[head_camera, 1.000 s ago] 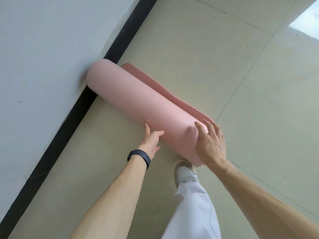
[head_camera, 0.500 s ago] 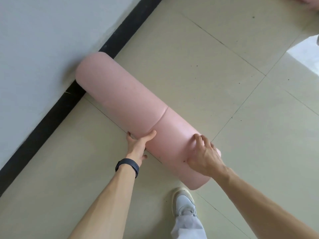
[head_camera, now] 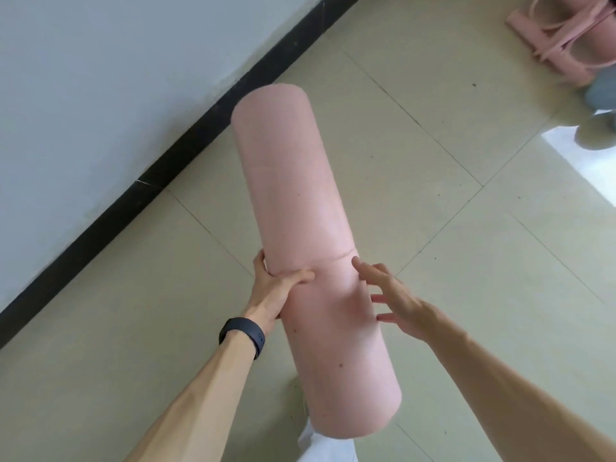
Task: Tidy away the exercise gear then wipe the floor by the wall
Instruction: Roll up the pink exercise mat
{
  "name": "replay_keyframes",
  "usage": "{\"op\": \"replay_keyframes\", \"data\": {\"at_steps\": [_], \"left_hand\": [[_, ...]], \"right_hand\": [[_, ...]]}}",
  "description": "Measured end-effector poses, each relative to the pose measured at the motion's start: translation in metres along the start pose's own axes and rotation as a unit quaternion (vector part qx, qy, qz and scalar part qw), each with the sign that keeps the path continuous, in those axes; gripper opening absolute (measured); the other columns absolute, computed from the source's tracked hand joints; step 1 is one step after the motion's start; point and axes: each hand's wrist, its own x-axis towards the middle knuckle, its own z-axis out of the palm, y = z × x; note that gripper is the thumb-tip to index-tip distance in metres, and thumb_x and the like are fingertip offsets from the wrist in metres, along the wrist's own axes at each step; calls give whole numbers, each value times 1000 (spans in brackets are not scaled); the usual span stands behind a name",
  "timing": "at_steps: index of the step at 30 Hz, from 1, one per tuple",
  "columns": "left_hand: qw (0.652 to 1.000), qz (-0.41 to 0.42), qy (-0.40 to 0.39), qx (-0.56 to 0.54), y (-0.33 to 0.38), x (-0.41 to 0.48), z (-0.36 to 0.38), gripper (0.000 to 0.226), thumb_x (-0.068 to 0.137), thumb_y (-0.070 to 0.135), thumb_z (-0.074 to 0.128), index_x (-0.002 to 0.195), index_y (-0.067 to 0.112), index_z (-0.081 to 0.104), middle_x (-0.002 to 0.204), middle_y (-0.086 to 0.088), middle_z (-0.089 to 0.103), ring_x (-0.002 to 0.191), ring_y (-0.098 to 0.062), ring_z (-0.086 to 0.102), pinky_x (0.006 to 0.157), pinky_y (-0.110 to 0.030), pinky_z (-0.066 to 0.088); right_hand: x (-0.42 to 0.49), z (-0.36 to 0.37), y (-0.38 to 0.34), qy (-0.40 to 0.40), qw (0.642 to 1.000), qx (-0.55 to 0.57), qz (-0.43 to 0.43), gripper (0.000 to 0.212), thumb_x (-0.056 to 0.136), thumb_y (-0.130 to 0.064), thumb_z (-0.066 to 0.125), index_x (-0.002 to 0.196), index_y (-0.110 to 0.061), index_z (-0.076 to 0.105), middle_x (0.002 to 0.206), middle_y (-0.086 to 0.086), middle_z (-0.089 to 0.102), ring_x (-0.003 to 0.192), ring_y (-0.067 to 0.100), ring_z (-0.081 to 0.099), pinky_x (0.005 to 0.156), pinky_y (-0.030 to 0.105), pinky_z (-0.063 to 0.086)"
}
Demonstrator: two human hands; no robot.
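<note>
Pink rolled mat (head_camera: 300, 228) ran lengthwise from bottom centre up toward the wall (head_camera: 100, 95), the left hand (head_camera: 273, 291) curled round its middle, the right hand (head_camera: 396, 301) spread wide just beside it, gripping nothing.

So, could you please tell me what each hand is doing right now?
Left hand: grips the rolled pink mat.
Right hand: open, fingers spread by the mat.
</note>
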Motion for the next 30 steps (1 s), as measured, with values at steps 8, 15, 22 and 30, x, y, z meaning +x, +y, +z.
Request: {"op": "replay_keyframes", "data": {"at_steps": [8, 15, 22, 30], "left_hand": [[984, 99, -138, 44, 114, -145, 42, 106, 55, 15, 89, 139, 42, 32, 110, 13, 71, 102, -14, 69, 93, -45, 55], [945, 170, -236, 149, 300, -323, 98, 109, 53, 8, 91, 139, 37, 29, 122, 5, 65, 107, -13, 66, 90, -37, 57], [912, 233, -298, 157, 473, -476, 175, 113, 53, 41, 90, 142, 44, 22, 130, 11, 60, 119, -10, 59, 98, -46, 50], [891, 320, -262, 189, 582, -536, 267, 92, 58, 30, 89, 133, 50, 39, 131, 14, 56, 119, -11, 59, 102, -54, 48]], "right_hand": [[-149, -75, -103, 75, 976, 171, -111, 99, 51, -92, 62, 132, -36, 50, 133, -20, 49, 128, 9, 44, 105, 41, 35], [-379, -195, -201, 50, 952, 178, -245, 85, 56, -75, 76, 133, -59, 43, 136, -20, 51, 130, 17, 44, 102, 66, 38], [-562, -297, -255, 41, 899, 203, -386, 78, 72, -19, 76, 135, -47, 40, 131, -4, 61, 124, 26, 57, 84, 60, 54], [-598, -395, -304, 76, 865, 165, -468, 96, 57, -1, 69, 136, -47, 42, 131, -6, 57, 120, 18, 58, 86, 49, 56]]}}
